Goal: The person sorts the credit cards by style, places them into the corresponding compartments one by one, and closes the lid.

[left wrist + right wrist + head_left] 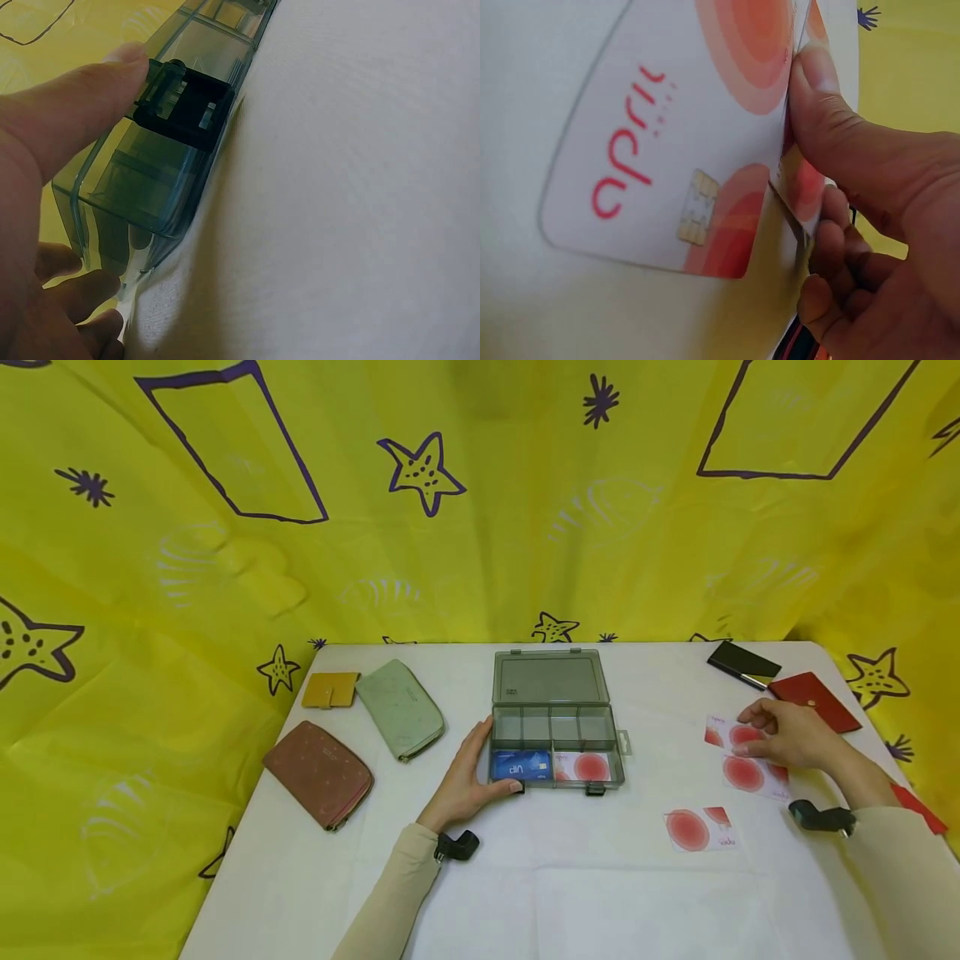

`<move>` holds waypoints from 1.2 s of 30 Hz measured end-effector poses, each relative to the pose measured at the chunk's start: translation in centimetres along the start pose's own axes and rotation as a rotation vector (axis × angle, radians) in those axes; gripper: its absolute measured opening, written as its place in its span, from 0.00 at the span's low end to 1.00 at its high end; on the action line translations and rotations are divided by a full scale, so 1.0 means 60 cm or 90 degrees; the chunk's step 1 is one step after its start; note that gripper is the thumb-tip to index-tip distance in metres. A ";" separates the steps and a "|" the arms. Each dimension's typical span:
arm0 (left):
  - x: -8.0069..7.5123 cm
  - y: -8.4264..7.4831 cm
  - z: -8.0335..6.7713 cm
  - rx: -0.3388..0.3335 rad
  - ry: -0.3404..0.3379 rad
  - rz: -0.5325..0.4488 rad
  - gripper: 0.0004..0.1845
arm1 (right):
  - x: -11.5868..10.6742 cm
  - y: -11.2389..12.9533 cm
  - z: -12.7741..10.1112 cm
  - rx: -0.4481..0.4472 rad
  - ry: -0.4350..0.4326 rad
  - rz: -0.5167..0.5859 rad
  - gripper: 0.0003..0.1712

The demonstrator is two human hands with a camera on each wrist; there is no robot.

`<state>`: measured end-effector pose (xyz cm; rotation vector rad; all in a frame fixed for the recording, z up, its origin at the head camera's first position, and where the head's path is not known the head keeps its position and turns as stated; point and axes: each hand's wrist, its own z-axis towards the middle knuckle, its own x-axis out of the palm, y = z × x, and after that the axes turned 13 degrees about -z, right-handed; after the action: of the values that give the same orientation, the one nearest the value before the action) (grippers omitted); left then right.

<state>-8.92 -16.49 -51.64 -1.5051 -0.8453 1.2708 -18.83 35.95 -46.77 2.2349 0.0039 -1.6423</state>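
A grey see-through plastic box (551, 745) stands with its lid (551, 677) swung back. A blue VIP card (521, 766) lies in its front left compartment, a red-and-white card (582, 767) in the front right one. My left hand (467, 787) grips the box's front left corner, thumb by the black latch (187, 105), fingers along the side wall. At the right, my right hand (798, 733) pinches a red-and-white card (722, 732) between thumb and fingers. Another such card (750, 775), with a chip (698, 208), lies just below it; a third card (697, 830) lies nearer the front.
To the left lie a yellow card holder (322, 689), a green zip wallet (401, 708) and a brown zip wallet (321, 777). A black wallet (742, 663) and a red wallet (821, 703) lie at the back right. A yellow patterned curtain (495, 560) hangs behind the white table (585, 902).
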 end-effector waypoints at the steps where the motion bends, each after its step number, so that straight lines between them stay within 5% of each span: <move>1: 0.000 0.000 0.000 -0.001 0.000 -0.001 0.60 | 0.001 0.000 -0.001 -0.002 -0.005 0.000 0.35; 14: -0.001 0.002 -0.001 0.002 -0.002 -0.002 0.60 | 0.026 0.024 -0.026 -0.036 -0.168 0.046 0.21; 19: 0.000 0.000 -0.004 -0.006 -0.002 -0.003 0.60 | 0.028 0.054 -0.029 -0.025 -0.241 0.132 0.18; 26: 0.002 0.000 -0.005 -0.010 0.001 -0.003 0.60 | 0.027 0.121 -0.031 -0.045 -0.134 0.327 0.29; 30: 0.001 0.001 -0.003 -0.003 0.003 0.001 0.60 | 0.036 0.165 -0.028 -0.103 -0.086 0.378 0.37; 36: 0.001 0.002 0.000 0.003 0.002 0.002 0.60 | 0.064 0.215 -0.017 -0.200 -0.073 0.427 0.33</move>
<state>-8.94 -16.48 -51.77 -1.5052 -0.8372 1.2717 -13.85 23.41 -46.31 1.6496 -0.4355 -1.2818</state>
